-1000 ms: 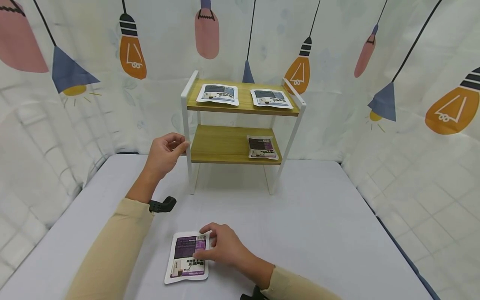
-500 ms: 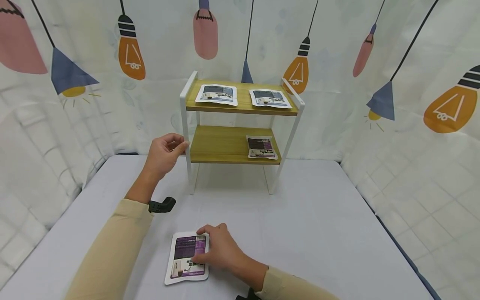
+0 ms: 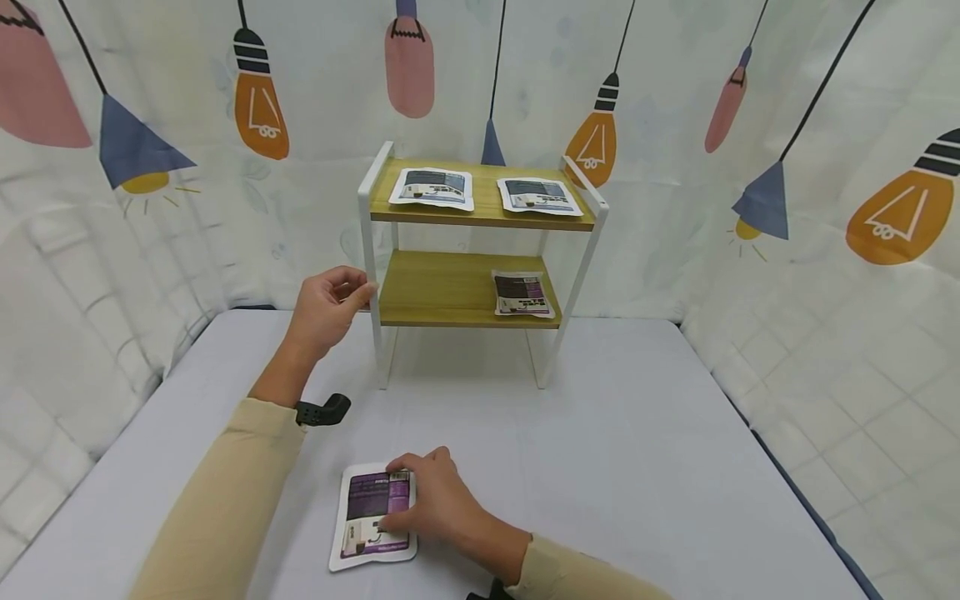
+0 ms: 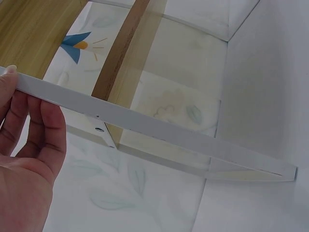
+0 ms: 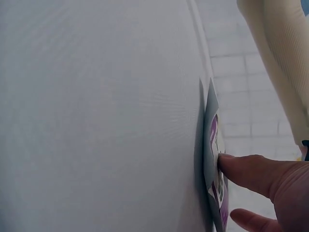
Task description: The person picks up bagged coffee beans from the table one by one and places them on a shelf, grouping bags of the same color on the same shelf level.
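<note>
My left hand (image 3: 327, 307) holds the left white upright of a two-tier shelf rack (image 3: 471, 290). In the left wrist view, the thumb lies on one side of the white metal bar (image 4: 145, 123), with curled fingers behind it. A white and purple pouch (image 3: 367, 533) lies flat on the table near the front. Over its right half is my right hand (image 3: 446, 507), thumb on the printed face and fingers spread toward the top edge. The right wrist view has that thumb (image 5: 246, 171) touching the pouch (image 5: 215, 164), which is seen nearly edge-on.
Two blue-labelled pouches, one left (image 3: 432, 188) and one right (image 3: 542, 197), lie on the top shelf. A smaller-looking purple pouch (image 3: 522, 294) sits at the right of the lower shelf. White cloth covers the table (image 3: 637, 467). Patterned curtains (image 3: 315, 75) stand behind it.
My right hand has slid slightly left across the pouch, its thumb and fingertips farther in over the face. The pouch stays put. My left hand keeps its hold on the upright.
</note>
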`<state>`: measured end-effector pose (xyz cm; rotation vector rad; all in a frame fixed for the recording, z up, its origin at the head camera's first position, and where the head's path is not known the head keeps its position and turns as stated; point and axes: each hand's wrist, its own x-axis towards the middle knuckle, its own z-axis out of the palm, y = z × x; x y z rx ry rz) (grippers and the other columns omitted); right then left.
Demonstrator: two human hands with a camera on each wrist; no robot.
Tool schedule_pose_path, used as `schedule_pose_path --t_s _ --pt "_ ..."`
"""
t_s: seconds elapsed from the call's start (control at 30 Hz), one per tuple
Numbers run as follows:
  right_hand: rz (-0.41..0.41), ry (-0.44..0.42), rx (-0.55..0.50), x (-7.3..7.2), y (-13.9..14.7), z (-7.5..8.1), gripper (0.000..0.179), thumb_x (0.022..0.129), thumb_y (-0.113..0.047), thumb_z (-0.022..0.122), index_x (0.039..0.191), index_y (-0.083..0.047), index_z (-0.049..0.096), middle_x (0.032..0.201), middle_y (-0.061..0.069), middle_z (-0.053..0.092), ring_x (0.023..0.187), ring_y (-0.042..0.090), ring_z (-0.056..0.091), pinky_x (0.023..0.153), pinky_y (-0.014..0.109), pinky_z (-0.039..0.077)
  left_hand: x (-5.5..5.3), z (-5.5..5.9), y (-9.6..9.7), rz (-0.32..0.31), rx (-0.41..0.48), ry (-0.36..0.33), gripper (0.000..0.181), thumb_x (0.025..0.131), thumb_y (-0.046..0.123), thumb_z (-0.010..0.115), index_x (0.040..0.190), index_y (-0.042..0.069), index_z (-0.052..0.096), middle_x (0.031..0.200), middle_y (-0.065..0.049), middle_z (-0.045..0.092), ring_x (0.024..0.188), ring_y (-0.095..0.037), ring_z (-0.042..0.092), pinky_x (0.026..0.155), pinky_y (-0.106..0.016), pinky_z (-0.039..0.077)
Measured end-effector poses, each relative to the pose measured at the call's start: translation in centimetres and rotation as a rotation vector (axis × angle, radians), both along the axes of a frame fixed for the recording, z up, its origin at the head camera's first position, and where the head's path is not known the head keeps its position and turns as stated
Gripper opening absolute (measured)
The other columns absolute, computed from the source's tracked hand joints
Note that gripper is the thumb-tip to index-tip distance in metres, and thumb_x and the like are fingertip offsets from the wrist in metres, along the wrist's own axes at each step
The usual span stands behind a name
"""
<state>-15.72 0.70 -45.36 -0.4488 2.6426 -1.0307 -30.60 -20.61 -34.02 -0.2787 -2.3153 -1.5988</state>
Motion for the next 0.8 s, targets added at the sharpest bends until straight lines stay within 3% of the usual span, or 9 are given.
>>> schedule_pose_path --t_s 0.4,0.8 --pt "0.016 0.010 0.051 0.03 -0.25 -0.05 0.063 0.069 -0.035 0.096 0.125 -0.033 0.065 0.105 -0.002 0.050 0.093 0.011 0.046 0.079 0.025 0.049 -0.16 -0.17 -0.11 0.002 -0.008 -0.001 0.037 0.099 0.036 0.067 0.116 0.004 0.067 0.109 -0.006 0.067 0.098 -0.011 0.068 0.084 -0.013 0.056" --pt "0.013 0.013 0.024 0.06 -0.44 -0.01 0.063 0.070 -0.030 0.096 0.125 -0.032 0.066 0.109 -0.003 0.050 0.090 0.006 0.050 0.082 0.021 0.051 -0.11 -0.08 -0.05 0.006 -0.013 -0.013 0.038 0.099 0.038 0.066 0.117 0.005 0.067 0.111 -0.007 0.066 0.099 -0.013 0.067 0.085 -0.013 0.056"
